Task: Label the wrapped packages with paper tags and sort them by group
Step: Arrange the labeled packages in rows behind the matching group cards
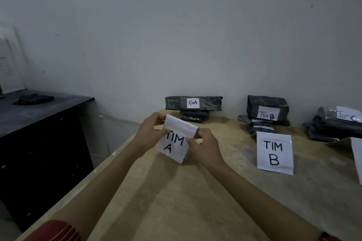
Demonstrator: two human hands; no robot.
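Observation:
I hold a white paper sign marked "TIM A" (pixel 175 144) above the wooden table (pixel 176 201). My left hand (pixel 151 132) pinches its upper left edge, and my right hand (pixel 202 146) pinches its right edge; the top of the sheet is folded back. Behind it, against the wall, lies a stack of black wrapped packages (pixel 194 108) with a small "TIM A" tag. A second stack (pixel 266 112) carries a "TIM B" tag, with a "TIM B" sign (pixel 274 153) standing in front. At the far right sits a third stack (pixel 333 125) tagged "TIM C".
A dark cabinet (pixel 39 133) stands left of the table with a dark cloth (pixel 33 99) on top. Another white sign (pixel 357 158) is cut off at the right edge. A plain wall runs behind the table.

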